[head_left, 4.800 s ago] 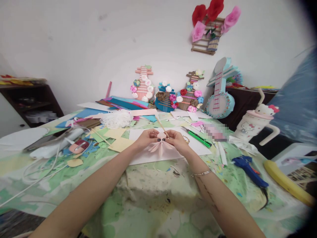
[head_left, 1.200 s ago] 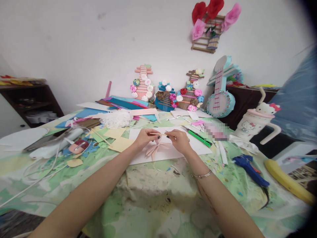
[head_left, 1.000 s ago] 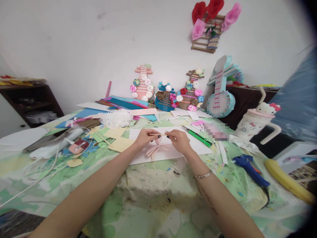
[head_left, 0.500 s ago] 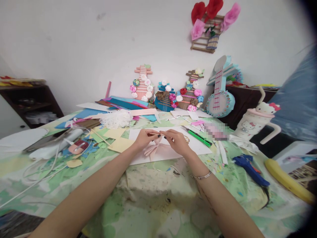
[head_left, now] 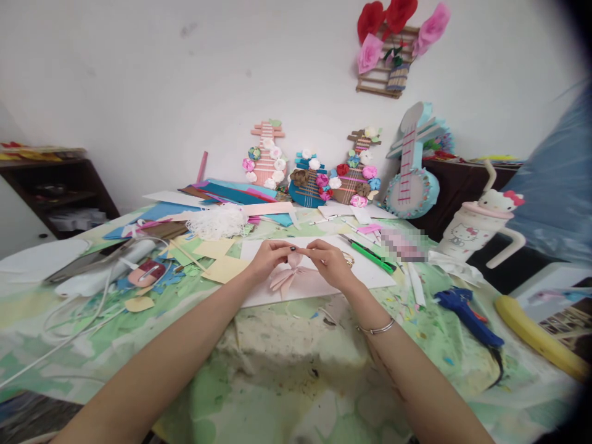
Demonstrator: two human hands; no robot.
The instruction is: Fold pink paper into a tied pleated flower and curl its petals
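A pale pink folded paper bow [head_left: 284, 283] with several pointed tails hangs between my hands, just over a white sheet [head_left: 365, 283]. My left hand [head_left: 272, 258] pinches its upper part from the left, the dark-nailed thumb showing at the top. From the right, the fingers of my right hand [head_left: 329, 264] are closed on the same upper part, index finger stretched along it. The fingertips of both hands meet there and partly hide the paper. Beyond my right hand lies a green utility knife [head_left: 374, 256].
A blue glue gun [head_left: 468, 316] and a yellow banana-shaped object [head_left: 539, 336] lie at the right, near a white tumbler [head_left: 467, 234]. Left are yellow paper pieces [head_left: 226, 270], white shredded paper [head_left: 217, 222] and a white cable [head_left: 104, 290]. Decorated paper instruments [head_left: 308, 191] stand along the wall.
My fingers have shifted slightly on the bow's upper part: the right thumb has tucked out of sight and the left thumb has moved up. The bow stays in about the same place.
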